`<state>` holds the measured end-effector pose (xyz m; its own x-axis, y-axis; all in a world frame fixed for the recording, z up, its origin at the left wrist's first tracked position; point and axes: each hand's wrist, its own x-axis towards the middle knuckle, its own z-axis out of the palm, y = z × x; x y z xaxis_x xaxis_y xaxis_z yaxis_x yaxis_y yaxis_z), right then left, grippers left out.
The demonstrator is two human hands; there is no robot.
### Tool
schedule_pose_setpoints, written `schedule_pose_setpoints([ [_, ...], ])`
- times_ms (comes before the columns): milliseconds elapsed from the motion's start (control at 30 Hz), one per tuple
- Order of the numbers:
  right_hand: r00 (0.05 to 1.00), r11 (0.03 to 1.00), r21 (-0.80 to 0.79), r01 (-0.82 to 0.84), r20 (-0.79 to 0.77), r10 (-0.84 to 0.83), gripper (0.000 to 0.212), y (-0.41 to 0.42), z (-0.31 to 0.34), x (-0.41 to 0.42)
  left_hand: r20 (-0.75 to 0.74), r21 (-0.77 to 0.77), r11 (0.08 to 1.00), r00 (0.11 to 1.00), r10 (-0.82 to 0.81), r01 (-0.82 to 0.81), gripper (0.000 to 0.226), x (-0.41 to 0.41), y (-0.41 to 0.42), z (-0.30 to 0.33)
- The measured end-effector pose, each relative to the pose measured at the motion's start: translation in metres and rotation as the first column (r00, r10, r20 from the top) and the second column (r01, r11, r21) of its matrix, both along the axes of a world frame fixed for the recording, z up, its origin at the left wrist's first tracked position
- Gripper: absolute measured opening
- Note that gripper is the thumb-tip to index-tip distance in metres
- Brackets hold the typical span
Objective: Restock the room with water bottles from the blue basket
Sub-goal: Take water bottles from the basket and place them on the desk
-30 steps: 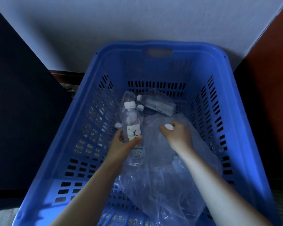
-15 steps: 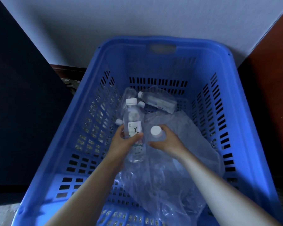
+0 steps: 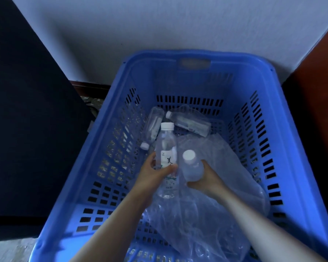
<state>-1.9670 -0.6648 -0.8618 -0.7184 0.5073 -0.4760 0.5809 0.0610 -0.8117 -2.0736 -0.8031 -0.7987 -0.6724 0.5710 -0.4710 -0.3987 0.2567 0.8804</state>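
A second bottle (image 3: pixel 192 166) has just been lifted off the plastic (image 3: pixel 225 167) inside the basket (image 3: pixel 197 55) by the right hand (image 3: pixel 206 178); the left hand (image 3: pixel 155 173) grips the first bottle (image 3: pixel 167 157), so both can be carried out.

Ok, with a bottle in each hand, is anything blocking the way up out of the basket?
Nothing visible. The left hand holds the labelled bottle, the right hand the other bottle, both above the plastic wrap; the basket is open on top.

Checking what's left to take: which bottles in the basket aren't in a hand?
The two lying at the far end: one by the left wall, one crosswise by the back wall. The others are gripped upright.
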Motion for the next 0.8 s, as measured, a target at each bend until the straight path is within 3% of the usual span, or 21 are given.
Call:
schedule_pose_setpoints([
  [167, 0.916, 0.923, -0.283, 0.259, -0.232, -0.328, 0.008, -0.006, 0.049, -0.012, -0.005, 0.03, 0.999, 1.0, -0.023, 0.023, 0.031, -0.004, -0.006, 0.015],
  [300, 0.843, 0.828, -0.458, 0.322, -0.259, -0.471, 0.023, -0.01, 0.104, -0.019, 0.008, 0.075, 0.995, 0.998, -0.07, 0.069, 0.03, -0.003, -0.012, 0.054],
  [367, 0.868, 0.815, -0.503, 0.287, -0.225, -0.444, 0.048, -0.014, 0.138, -0.015, 0.006, 0.086, 0.991, 0.994, -0.105, 0.104, 0.032, -0.002, -0.015, 0.084],
  [400, 0.887, 0.819, -0.515, 0.254, -0.214, -0.41, 0.051, -0.015, 0.155, -0.011, -0.003, 0.095, 0.988, 0.992, -0.125, 0.125, 0.037, -0.001, -0.017, 0.101],
  [467, 0.908, 0.804, -0.565, 0.185, -0.215, -0.36, 0.032, -0.018, 0.191, -0.001, -0.034, 0.1, 0.98, 0.985, -0.172, 0.174, 0.05, -0.001, -0.019, 0.135],
  [533, 0.914, 0.782, -0.617, 0.088, -0.261, -0.309, 0.026, -0.02, 0.227, 0.013, -0.033, 0.098, 0.977, 0.982, -0.186, 0.189, 0.053, 0.001, -0.022, 0.169],
  [600, 0.913, 0.811, -0.584, 0.007, -0.327, -0.243, 0.023, -0.025, 0.262, 0.023, -0.015, 0.106, 0.982, 0.987, -0.158, 0.159, 0.052, 0.007, -0.023, 0.204],
  [700, 0.942, 0.874, -0.481, 0.072, -0.256, -0.219, 0.07, -0.035, 0.309, 0.031, 0.016, 0.115, 0.985, 0.991, -0.133, 0.13, 0.048, 0.019, -0.024, 0.252],
  [800, 0.926, 0.885, -0.445, 0.14, -0.257, -0.276, 0.062, -0.044, 0.361, 0.037, 0.03, 0.13, 0.983, 0.991, -0.131, 0.127, 0.026, 0.031, -0.023, 0.306],
])
